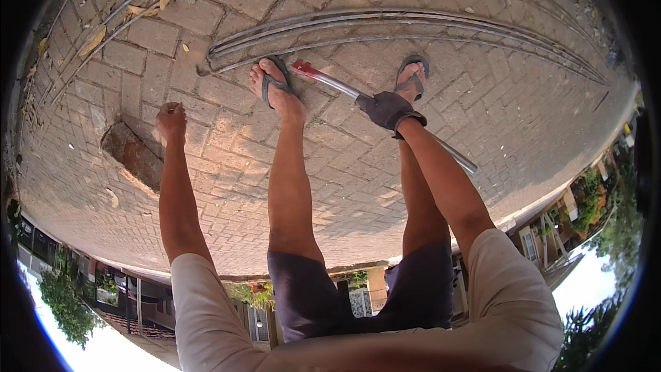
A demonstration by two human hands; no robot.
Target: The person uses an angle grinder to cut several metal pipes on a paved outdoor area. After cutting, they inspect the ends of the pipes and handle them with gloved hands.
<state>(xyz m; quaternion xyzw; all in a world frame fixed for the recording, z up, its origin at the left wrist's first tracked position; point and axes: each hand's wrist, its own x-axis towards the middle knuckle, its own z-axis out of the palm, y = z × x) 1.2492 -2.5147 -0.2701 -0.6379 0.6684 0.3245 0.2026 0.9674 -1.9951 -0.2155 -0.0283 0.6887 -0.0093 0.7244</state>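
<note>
My right hand (387,111), in a dark glove, is wrapped round a long silver metal bar with a red notched head (336,83). The bar slants across in front of my right leg. Its red end points left, near my left foot, and the plain end sticks out past my wrist. My bare left hand (171,121) hangs out to the left with its fingers curled; whether anything is in them I cannot make out. Several thin steel rods (385,15) lie lengthwise on the paving beyond my feet, bent round at their left end.
Block paving (227,120) spreads all round. A loose brick-like block (134,155) lies beside my left forearm. My sandalled feet (275,86) stand apart, close to the rods. More long rods (131,3) curve along the far left, among dry leaves (92,40).
</note>
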